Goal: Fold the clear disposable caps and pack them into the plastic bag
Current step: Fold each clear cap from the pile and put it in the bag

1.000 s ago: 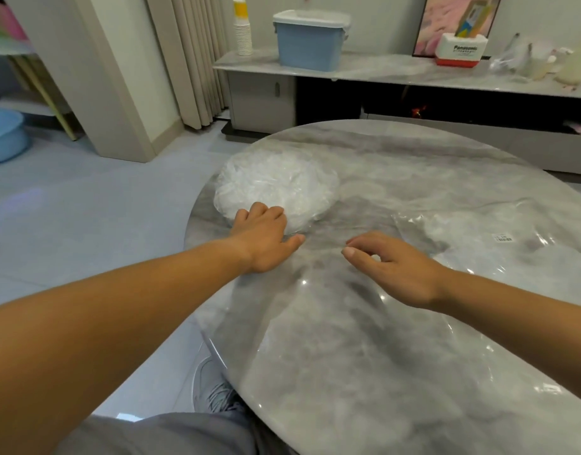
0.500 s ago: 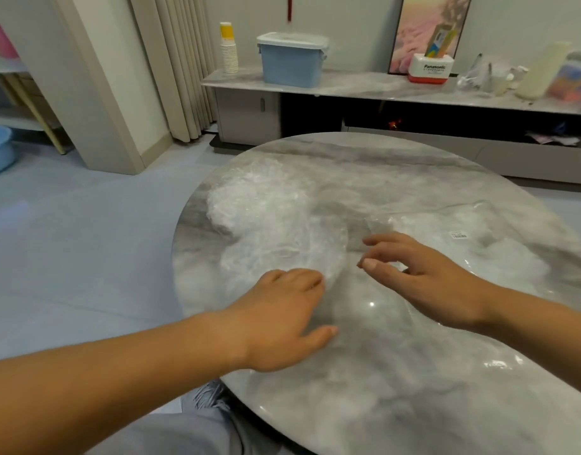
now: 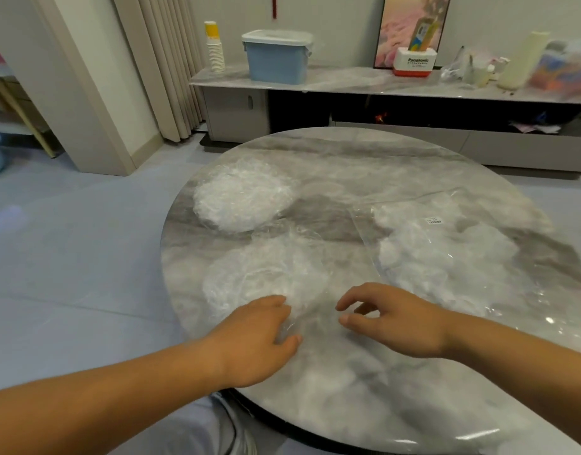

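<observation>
A stack of clear crinkled caps (image 3: 243, 197) lies at the far left of the round marble table (image 3: 397, 159). One single clear cap (image 3: 269, 274) is spread flat nearer to me. My left hand (image 3: 259, 339) holds its near edge, with film bunched between thumb and fingers. Just right of that cap hovers my right hand (image 3: 387, 320), fingers loosely curled and holding nothing. The clear plastic bag (image 3: 446, 254), with white caps inside and a small label, lies on the right of the table.
Behind the table runs a low sideboard (image 3: 348, 82) with a blue lidded box (image 3: 277, 57), stacked paper cups (image 3: 215, 47) and a Panasonic box (image 3: 415, 62). Curtains and a wall corner stand at the left. Open floor lies left of the table.
My left hand has dragged one cap off the stack toward me and now holds its edge. My right hand came nearer too. The view tilted so the table sits lower.
</observation>
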The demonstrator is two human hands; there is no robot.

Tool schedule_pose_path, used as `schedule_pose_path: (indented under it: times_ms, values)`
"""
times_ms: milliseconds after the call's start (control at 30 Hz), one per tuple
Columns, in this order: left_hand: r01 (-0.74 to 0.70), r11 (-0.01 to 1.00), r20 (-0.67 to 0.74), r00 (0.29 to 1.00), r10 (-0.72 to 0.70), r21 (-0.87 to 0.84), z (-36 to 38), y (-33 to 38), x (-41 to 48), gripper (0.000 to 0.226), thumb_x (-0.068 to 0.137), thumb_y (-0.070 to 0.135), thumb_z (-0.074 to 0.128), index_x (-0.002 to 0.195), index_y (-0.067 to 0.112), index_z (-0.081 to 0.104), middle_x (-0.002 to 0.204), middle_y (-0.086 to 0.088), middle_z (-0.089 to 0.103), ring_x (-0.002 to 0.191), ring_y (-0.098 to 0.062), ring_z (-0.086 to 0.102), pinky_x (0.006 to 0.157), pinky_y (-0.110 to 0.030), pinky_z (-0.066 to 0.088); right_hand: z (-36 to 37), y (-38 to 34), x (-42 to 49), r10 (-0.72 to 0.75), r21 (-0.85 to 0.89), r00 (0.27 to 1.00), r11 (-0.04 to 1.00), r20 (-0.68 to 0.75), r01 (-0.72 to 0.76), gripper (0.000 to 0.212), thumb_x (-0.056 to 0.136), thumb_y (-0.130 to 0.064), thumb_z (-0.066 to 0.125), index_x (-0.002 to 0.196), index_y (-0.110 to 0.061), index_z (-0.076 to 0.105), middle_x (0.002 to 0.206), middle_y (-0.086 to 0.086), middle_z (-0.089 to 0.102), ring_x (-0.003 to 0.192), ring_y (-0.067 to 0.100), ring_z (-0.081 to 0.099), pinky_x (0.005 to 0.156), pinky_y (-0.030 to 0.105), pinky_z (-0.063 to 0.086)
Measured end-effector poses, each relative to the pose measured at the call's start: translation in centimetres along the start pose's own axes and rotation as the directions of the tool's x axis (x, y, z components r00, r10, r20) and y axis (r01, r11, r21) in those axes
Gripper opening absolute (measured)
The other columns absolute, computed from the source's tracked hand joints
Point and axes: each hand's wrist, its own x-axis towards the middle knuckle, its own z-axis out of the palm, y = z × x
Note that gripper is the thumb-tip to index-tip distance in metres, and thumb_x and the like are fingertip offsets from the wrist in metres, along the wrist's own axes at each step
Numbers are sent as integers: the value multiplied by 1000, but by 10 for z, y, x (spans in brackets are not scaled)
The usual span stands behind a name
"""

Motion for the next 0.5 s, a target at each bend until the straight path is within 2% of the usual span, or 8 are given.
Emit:
schedule_pose_path:
  times_ms: [67, 133, 200, 267, 333, 367, 433, 500]
  values:
    - [-105, 994, -60, 992, 107, 38, 2, 10, -3, 66, 103, 53, 38, 159, 19, 25, 167, 5, 15, 152, -9, 13, 116, -10, 4, -4, -1, 0, -4, 82, 999, 997, -51, 8, 24, 97, -51, 57, 116, -40, 66, 116, -19, 63, 101, -3, 64, 95, 25, 52]
    - [-268, 956, -107, 954, 281, 123, 5, 20, -7, 73, 103, 54, 35, 162, 21, 8, 169, 8, -2, 154, -6, -6, 118, -16, -9, -10, 1, -4, 16, 235, 992, 972, -123, 14, 27, 97, -50, 56, 121, -41, 65, 118, -21, 63, 100, -2, 65, 94, 27, 55]
    - [-451, 857, -107, 867, 487, 250, 12, 25, -11, 71, 103, 55, 34, 161, 19, 17, 169, 5, 3, 155, -9, -5, 123, -30, -4, -15, 4, -11, 79, 418, 981, 909, -175, 2, 30, 96, -51, 56, 123, -41, 62, 121, -16, 63, 105, 4, 66, 90, 33, 59]
    - [-582, 765, 38, 802, 597, 276, 21, 24, -11, 68, 104, 55, 34, 159, 17, 26, 170, 2, 5, 155, -10, -5, 123, -37, -7, -19, 11, -18, 159, 495, 968, 868, -195, -43, 34, 96, -53, 53, 128, -43, 58, 123, -12, 63, 104, 9, 68, 88, 36, 60]
    - [-643, 736, 241, 764, 599, 211, 30, 18, -4, 67, 105, 55, 34, 160, 17, 23, 170, 3, -2, 154, -8, -15, 123, -38, -13, -17, 22, -23, 227, 434, 939, 896, -256, -98, 43, 96, -57, 49, 137, -44, 48, 129, -14, 57, 107, 11, 66, 94, 40, 57]
    - [-669, 715, 278, 739, 613, 201, 32, 15, 0, 67, 105, 55, 35, 160, 18, 22, 170, 4, -3, 153, -7, -17, 124, -39, -12, -15, 28, -24, 238, 377, 923, 919, -303, -113, 47, 96, -58, 47, 141, -43, 44, 134, -15, 52, 112, 11, 62, 99, 40, 53]
    - [-718, 674, 247, 695, 675, 176, 32, 10, 8, 67, 105, 53, 38, 161, 23, 18, 170, 3, -1, 154, -8, -16, 125, -43, -7, -8, 34, -28, 175, 233, 909, 968, -379, -89, 49, 98, -58, 43, 143, -40, 42, 139, -19, 45, 124, 6, 51, 104, 31, 44]
    - [-718, 691, 122, 695, 708, 84, 27, 6, 13, 65, 105, 50, 38, 162, 28, 14, 170, 4, 3, 155, -10, -8, 126, -41, -5, -3, 34, -32, -47, -23, 916, 999, -398, 42, 46, 99, -60, 36, 135, -37, 53, 131, -26, 49, 125, -4, 43, 106, 23, 38]
